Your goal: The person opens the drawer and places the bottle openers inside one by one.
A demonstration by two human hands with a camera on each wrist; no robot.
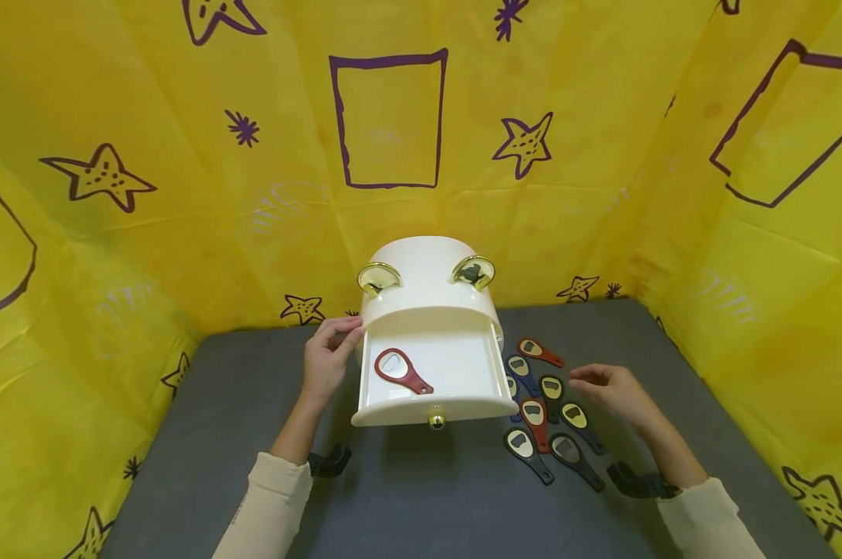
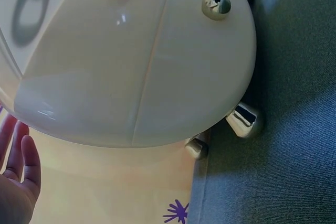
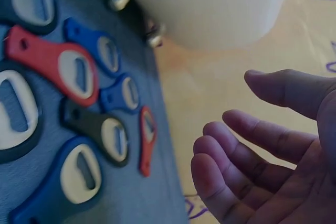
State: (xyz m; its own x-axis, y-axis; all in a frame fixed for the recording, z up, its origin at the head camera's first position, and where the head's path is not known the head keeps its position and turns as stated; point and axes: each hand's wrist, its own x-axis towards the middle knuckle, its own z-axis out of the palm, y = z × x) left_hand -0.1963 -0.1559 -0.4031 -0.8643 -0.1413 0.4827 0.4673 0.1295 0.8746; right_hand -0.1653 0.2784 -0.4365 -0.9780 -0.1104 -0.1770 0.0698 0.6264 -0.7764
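A white rounded box point(image 1: 421, 268) has its upper drawer point(image 1: 456, 365) pulled out. Inside the drawer lies a red bottle opener point(image 1: 405, 370). My left hand point(image 1: 326, 361) touches the left side of the box near the drawer, fingers fairly straight; the left wrist view has the same hand point(image 2: 18, 177) at the box's edge. To the right of the box several bottle openers lie on the table, among them a red one point(image 1: 534, 419), a blue one point(image 1: 522, 373) and a black one point(image 1: 575, 458). Beside them my right hand point(image 1: 620, 392) hovers with relaxed fingers, holding nothing; its palm point(image 3: 278, 182) shows in the right wrist view.
The grey table point(image 1: 421, 497) is bounded by yellow cloth walls point(image 1: 281, 140) with purple drawings. Two gold-rimmed round pieces point(image 1: 473, 272) stand on the box's top. Gold knobs point(image 2: 216, 6) stick out of its front, and short metal feet point(image 2: 244, 120) carry it.
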